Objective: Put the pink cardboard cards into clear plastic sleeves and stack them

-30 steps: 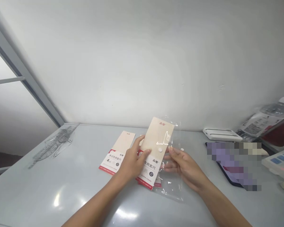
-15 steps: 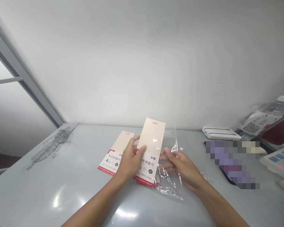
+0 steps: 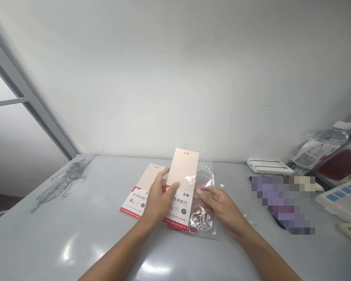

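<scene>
The left hand [image 3: 158, 199] is partly closed on a cream-and-white ruler-set card [image 3: 183, 171], with the thumb pressed on the card's face and the fingers curled at its left edge, a grip that seems to keep the card steady against what lies beneath it. This card sits near the middle of the table [image 3: 38, 238], towards the back edge along the wall. A red-edged lower card [image 3: 178, 228] shows below its bottom end, and a second ruler-set card [image 3: 144, 187] lies flat to its left, partly under the left hand, so the cards overlap in a loose group. The right hand [image 3: 220, 208] is half open, with its fingers reaching left against a clear plastic bag [image 3: 206, 210] lying just beside the held card, its left side tucked close to the card; whether those fingers actually pinch the plastic cannot be told. A small round white sticker [image 3: 221, 185] sits on the table just right of the bag. Further along, near the right edge, are a white power bank [image 3: 269, 166], a pixelated dark slab [image 3: 280, 205] whose details are hidden, a plastic water bottle [image 3: 330, 137] and a white box with blue squares [image 3: 343, 203], all well apart from the hands
</scene>
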`<action>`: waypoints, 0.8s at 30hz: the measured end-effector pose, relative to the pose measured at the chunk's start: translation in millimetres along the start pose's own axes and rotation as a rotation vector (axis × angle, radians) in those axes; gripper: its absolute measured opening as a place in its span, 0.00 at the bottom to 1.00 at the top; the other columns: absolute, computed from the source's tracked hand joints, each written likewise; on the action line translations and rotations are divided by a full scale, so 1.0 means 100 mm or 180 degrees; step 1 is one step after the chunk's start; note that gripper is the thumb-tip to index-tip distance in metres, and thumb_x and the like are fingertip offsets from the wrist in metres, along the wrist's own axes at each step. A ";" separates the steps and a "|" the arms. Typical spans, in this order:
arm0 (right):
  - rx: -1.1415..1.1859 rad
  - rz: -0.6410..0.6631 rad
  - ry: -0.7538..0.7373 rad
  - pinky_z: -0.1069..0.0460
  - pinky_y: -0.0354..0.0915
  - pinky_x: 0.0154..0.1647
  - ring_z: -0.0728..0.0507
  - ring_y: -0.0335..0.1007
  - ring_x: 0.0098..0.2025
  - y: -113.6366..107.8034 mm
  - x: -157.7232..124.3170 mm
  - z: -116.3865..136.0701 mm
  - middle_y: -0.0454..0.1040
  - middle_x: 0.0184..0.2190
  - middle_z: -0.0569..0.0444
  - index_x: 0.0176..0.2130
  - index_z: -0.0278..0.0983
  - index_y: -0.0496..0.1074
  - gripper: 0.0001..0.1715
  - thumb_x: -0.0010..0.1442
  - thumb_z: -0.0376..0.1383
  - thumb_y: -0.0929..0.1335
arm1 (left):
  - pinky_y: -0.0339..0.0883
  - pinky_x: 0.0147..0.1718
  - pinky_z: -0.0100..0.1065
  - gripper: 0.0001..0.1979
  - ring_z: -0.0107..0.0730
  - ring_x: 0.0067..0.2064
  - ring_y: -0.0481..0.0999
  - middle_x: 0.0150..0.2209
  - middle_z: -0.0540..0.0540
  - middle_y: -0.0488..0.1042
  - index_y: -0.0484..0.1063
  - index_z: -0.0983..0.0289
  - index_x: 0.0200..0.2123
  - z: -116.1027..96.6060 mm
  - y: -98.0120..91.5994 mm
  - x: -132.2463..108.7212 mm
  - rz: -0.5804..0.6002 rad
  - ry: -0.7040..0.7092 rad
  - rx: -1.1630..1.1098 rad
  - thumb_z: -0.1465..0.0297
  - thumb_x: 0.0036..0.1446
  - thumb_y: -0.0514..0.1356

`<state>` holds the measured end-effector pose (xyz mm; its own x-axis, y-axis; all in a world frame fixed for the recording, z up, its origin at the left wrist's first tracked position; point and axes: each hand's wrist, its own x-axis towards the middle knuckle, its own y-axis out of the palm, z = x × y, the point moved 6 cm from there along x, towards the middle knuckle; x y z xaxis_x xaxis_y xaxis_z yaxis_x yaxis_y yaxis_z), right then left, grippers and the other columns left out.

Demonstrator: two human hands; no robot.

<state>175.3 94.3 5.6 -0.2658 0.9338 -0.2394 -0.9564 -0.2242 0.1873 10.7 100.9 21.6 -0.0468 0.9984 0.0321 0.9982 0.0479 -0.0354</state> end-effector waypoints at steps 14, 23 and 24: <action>-0.0181 -0.0321 -0.0329 0.52 0.69 0.32 0.39 0.67 0.46 -0.02 -0.01 0.06 0.71 0.46 0.48 0.45 0.38 0.71 0.25 0.50 0.48 0.68 | 0.69 0.29 0.37 0.26 0.38 0.30 0.76 0.31 0.58 0.76 0.66 0.66 0.44 0.07 0.17 -0.03 0.0731 -0.0930 -0.1094 0.62 0.42 0.65; 0.0062 -0.0443 -0.0324 0.49 0.70 0.34 0.40 0.71 0.39 -0.02 -0.01 0.01 0.74 0.40 0.49 0.41 0.38 0.73 0.24 0.46 0.48 0.70 | 0.69 0.28 0.36 0.25 0.37 0.30 0.76 0.32 0.58 0.76 0.65 0.65 0.47 0.03 0.15 -0.02 0.0738 -0.0743 -0.0860 0.61 0.47 0.61; 0.0112 -0.0466 -0.0279 0.49 0.70 0.35 0.41 0.72 0.38 -0.03 -0.01 0.00 0.74 0.39 0.49 0.40 0.38 0.73 0.23 0.46 0.48 0.70 | 0.69 0.28 0.36 0.24 0.36 0.30 0.76 0.33 0.58 0.76 0.64 0.65 0.48 0.02 0.14 -0.02 0.0721 -0.0682 -0.0761 0.61 0.48 0.60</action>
<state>177.9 94.3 5.0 -0.1111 0.9768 -0.1829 -0.9789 -0.0757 0.1900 24.8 99.8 18.9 0.1942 0.9678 -0.1599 0.9634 -0.1575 0.2168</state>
